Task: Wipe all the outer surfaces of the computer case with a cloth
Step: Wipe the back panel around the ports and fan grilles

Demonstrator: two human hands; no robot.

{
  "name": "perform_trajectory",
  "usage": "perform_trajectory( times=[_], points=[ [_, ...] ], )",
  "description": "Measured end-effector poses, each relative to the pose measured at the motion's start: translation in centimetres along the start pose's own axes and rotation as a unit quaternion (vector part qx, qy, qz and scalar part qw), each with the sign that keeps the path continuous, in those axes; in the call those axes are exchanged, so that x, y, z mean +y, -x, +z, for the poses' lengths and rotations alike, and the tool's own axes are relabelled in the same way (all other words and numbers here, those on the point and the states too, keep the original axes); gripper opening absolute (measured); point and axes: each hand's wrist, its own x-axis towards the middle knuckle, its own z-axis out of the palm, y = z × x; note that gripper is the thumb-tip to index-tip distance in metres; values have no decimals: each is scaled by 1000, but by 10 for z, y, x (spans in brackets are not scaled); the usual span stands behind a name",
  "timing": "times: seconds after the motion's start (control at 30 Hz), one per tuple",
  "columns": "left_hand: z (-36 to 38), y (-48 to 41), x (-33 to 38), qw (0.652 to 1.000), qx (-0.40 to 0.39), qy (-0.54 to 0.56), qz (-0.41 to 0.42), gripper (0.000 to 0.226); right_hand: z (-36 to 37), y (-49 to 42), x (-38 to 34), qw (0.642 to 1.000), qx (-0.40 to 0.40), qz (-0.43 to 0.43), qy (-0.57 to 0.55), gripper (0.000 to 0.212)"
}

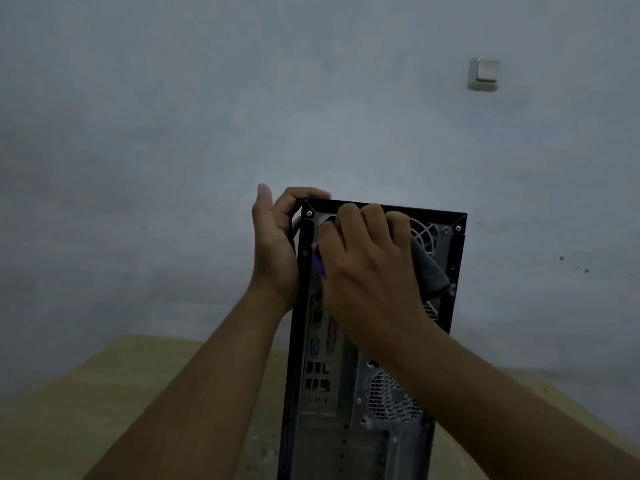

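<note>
The computer case (346, 393) stands upright in the lower middle of the frame on a wooden table (104, 393), its back panel of ports and vents facing the camera. The left hand (277, 244) grips the case's upper left corner, fingers curled over the top edge. The right hand (370, 261), fingers bent, holds a gray cloth (429, 268) against the upper back panel beside the fan grille. A light switch (484, 73) sits on the wall at upper right.

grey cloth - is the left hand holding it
No, the grey cloth lies under the right hand on the rear of the computer case, while the left hand grips its top corner.
</note>
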Motion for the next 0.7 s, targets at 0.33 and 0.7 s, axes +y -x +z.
perform_trajectory(
  times=[0.33, 0.7],
  points=[
    [3, 4, 5, 998, -10, 51, -20, 79, -2, -13, 11, 996, -21, -85, -22, 16],
    [5, 3, 6, 998, -7, 50, -26, 73, 5, -28, 7, 996, 77, -6, -40, 10]
  ],
)
